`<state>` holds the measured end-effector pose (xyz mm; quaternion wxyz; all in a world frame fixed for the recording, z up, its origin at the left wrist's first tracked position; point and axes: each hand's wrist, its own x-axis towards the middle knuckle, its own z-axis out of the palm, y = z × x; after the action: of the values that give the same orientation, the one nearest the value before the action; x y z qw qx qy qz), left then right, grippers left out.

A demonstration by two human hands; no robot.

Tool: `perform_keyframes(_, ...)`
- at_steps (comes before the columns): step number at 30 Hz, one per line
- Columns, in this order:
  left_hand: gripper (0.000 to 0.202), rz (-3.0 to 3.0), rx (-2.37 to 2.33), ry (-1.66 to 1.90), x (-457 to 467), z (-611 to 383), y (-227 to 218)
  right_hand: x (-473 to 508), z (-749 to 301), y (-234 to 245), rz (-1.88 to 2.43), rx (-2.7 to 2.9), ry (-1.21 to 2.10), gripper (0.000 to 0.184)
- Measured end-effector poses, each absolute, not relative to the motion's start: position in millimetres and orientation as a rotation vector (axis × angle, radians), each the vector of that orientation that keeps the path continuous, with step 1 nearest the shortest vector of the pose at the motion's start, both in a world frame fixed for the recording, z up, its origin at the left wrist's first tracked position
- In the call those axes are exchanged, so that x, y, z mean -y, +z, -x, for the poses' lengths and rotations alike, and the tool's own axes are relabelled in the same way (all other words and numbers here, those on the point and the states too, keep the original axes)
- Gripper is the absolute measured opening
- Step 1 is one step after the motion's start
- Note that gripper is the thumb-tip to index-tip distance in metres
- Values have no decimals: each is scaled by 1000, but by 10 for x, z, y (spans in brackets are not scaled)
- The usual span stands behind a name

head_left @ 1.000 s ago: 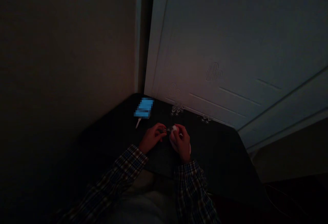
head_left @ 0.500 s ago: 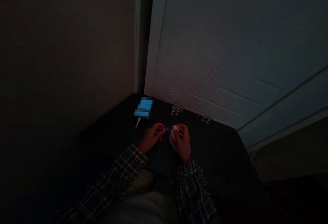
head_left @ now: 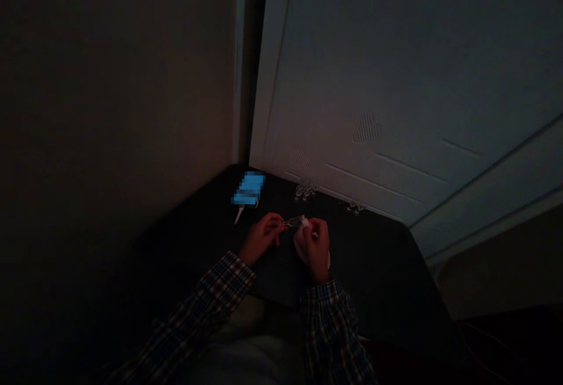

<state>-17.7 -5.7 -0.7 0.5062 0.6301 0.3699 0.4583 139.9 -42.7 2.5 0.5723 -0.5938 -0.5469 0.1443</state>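
Plaid sleeves [head_left: 328, 320]: 2 cuffs lie low over the near edge of the table [head_left: 387, 279]. A dragging cuff could sweep loose things off without being noticed in this dim light.
Left hand [head_left: 263, 237]: its grip is pressed together, thumb and fingertips pinching one end of a small clear piece [head_left: 294, 221].
Right hand [head_left: 316, 245]: its grip is curled round a white object [head_left: 301, 237], with the fingertips up at the other end of the small clear piece.
Small clear piece: held just above the table, between the 2 hands and touching both. It is thin, glassy and hard to make out, so a loosened pinch could probably let it fall onto the dark top, where it would be hard to find.
White object: mostly hidden behind the fingers, and its shape cannot be told. A squeeze while the hands pull apart may make it slip.
White stick [head_left: 238, 215]: lies loose on the table, near the left hand, and a wrist sliding outward could knock it.
Lit blue screen [head_left: 249, 189]: lies at the far left corner. Its glare is the only bright patch and may mask fine detail.
Clear pieces [head_left: 304, 190]: 1 cluster stands near the door, and a 2nd cluster [head_left: 354, 206] to its right. A reach over them could scatter both.
Door [head_left: 396, 80]: a pale panel touching the table's far edge, so nothing can roll away behind.
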Motion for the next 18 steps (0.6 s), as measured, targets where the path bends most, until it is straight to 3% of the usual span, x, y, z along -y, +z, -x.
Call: perform_keyframes(18,31,-1460,-885,1145,46,187,-10,445,-1413,73,1286,1388,533,24)
